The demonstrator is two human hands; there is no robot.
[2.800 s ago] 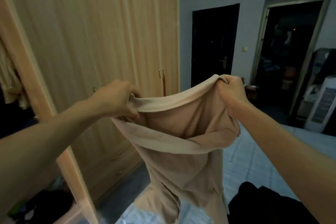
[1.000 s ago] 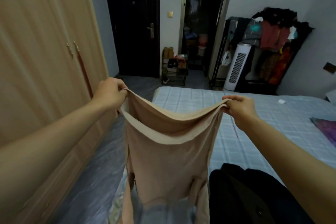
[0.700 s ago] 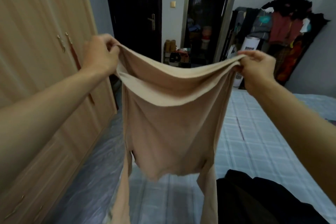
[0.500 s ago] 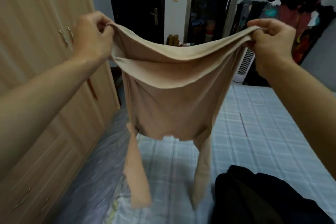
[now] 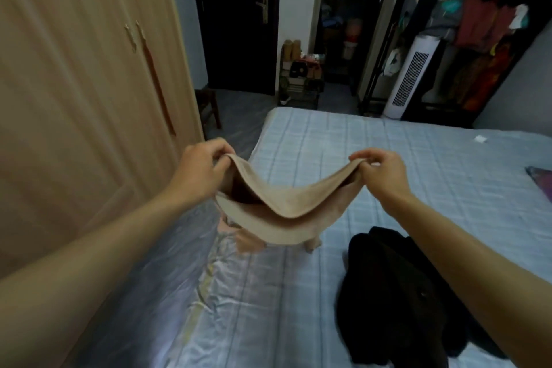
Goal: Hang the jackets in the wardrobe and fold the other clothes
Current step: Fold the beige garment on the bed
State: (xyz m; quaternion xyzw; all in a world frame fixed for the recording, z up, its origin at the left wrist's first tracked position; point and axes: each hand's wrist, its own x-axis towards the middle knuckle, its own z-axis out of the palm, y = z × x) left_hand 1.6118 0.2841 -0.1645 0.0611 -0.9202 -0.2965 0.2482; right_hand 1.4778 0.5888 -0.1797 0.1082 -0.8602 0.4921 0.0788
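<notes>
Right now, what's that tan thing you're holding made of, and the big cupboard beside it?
The tan garment looks like soft, thin, matte fabric, maybe cotton: it sags in the middle and folds limply. The wardrobe looks like light wood or wood-look laminate, smooth, with faint vertical grain; I cannot tell which.

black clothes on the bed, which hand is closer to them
Right. The right hand pinches the beige garment just beyond the black clothes, on their side of the bed. The left hand pinches the garment's other end farther left, over the bed's edge near the wardrobe.
</notes>
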